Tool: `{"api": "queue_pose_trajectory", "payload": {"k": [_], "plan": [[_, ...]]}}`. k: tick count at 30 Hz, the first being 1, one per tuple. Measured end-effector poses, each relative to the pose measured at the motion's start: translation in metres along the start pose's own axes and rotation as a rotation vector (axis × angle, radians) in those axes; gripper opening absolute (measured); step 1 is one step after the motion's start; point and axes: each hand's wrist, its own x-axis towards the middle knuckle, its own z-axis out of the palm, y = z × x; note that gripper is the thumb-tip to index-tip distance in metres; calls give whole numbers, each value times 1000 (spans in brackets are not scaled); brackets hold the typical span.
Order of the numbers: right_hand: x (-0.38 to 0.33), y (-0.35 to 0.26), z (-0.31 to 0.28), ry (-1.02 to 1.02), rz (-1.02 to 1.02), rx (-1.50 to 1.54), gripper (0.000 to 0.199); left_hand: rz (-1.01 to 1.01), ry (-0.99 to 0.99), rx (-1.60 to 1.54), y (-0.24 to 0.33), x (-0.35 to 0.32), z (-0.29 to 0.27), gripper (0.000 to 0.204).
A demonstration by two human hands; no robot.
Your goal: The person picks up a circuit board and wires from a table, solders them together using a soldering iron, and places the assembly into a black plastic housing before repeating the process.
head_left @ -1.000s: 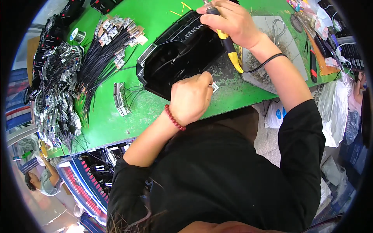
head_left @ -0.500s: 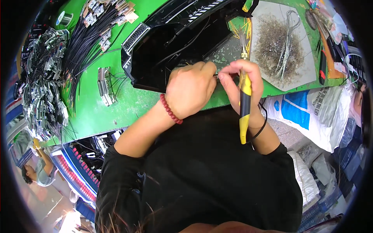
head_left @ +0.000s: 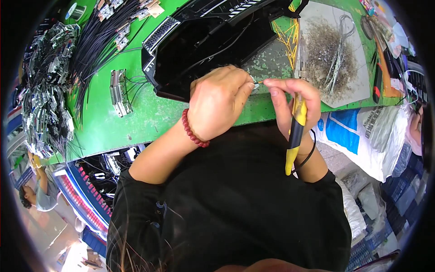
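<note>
Closer hands (head_left: 260, 93) — perhaps pinching thin wire (head_left: 258, 82)

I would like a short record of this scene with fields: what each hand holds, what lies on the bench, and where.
left hand: pinches a small wire end, fingers closed, red bead bracelet on the wrist
right hand: holds a yellow-and-black tool, fingertips meet the same wire end
black housing: open, on the green bench, just beyond the hands
black cable bundle: left of the housing
grey mat: right, strewn with wire scraps
</note>
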Motion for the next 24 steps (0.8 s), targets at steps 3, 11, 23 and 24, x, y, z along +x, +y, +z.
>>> {"api": "queue_pose_trajectory", "payload": {"k": [3,11,23,24], "plan": [[0,-3,4,46,50,16,30,3,13,3,-2,-2,2,9],[0,-3,0,-57,-21,-70,31,-17,6,-57,-2,-2,2,10],[0,-3,2,-53,-77,-82,28,-38,48,-104,-1,-2,3,10],[-2,-2,4,27,-20,8,26,-38,50,-103,-1,-2,2,10]]}}
